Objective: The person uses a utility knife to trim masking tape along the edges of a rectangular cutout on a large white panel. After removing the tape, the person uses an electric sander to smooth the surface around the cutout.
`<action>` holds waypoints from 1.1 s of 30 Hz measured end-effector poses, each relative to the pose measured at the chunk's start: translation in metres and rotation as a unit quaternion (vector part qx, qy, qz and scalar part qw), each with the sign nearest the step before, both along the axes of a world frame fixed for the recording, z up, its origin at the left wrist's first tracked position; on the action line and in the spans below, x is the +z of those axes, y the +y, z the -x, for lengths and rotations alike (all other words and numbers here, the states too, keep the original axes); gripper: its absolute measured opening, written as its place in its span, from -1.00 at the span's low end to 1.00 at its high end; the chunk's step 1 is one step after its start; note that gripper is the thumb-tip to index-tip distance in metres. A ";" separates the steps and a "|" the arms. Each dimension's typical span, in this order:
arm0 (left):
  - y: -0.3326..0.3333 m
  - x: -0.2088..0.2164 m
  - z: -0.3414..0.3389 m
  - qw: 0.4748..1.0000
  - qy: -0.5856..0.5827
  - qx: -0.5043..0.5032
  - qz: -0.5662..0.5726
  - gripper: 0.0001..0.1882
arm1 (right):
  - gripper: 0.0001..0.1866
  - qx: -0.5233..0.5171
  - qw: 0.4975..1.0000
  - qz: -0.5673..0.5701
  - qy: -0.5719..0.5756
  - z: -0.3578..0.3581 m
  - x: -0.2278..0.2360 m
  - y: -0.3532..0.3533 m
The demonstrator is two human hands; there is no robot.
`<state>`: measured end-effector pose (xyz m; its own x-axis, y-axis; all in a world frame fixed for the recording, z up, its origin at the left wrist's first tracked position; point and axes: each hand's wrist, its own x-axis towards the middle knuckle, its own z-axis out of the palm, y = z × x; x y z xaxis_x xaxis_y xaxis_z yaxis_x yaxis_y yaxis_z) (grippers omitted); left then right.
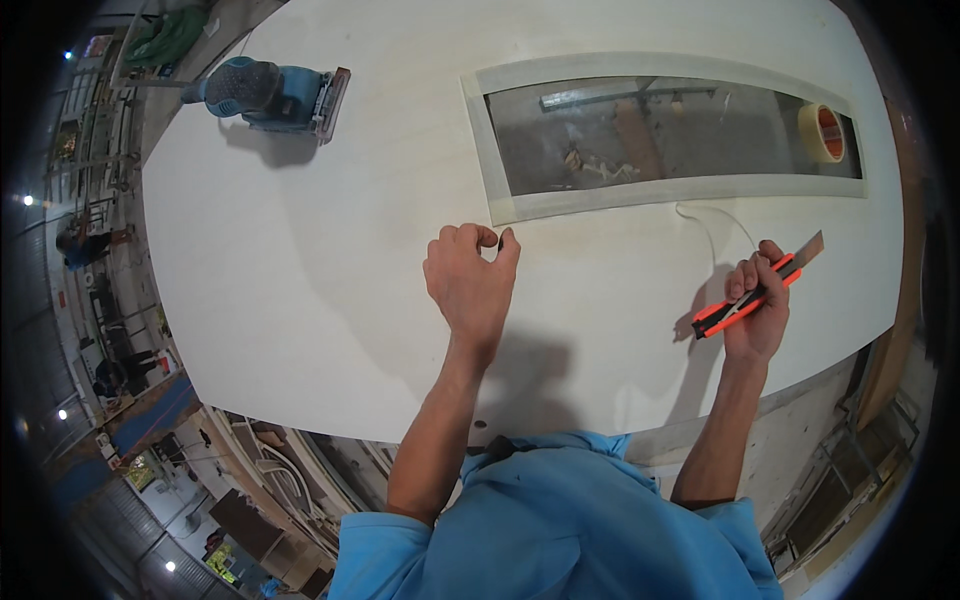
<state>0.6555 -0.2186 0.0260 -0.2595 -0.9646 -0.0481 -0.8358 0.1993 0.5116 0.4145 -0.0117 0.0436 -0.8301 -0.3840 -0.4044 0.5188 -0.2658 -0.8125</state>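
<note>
In my right hand (pixel 760 315) is an orange and black utility knife (pixel 741 311), its blade out and pointing up and to the right. A thin pale strip (pixel 714 228) curves from near that hand to the board beside the taped frame. My left hand (pixel 468 282) hovers over the white board (pixel 350 260), just below the lower left corner of the glass panel (pixel 570 140). Its fingers are curled and the thumb stands near the index finger; anything inside is hidden. Pale masking tape (pixel 690 187) borders the glass on all sides.
A tape roll (pixel 823 134) stands at the right end of the glass. At the far left of the board sits a blue power sander (pixel 268 95). Long strips (pixel 285 470) lie below the board's left front edge. Other people (pixel 122 374) are farther off at left.
</note>
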 end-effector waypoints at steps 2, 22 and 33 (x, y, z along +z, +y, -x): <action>-0.005 0.004 0.000 1.000 -0.028 -0.012 0.008 -0.79 | -0.72 0.027 0.999 -0.023 -0.004 -0.005 0.002 -0.005; -0.014 -0.003 -0.007 0.993 -0.001 -0.089 0.081 -0.79 | -0.77 0.198 0.823 -0.457 0.272 -0.019 0.005 0.007; -0.022 0.007 0.000 0.994 -0.012 0.019 -0.108 -0.79 | -0.74 0.270 0.780 -0.452 0.338 -0.033 -0.007 -0.003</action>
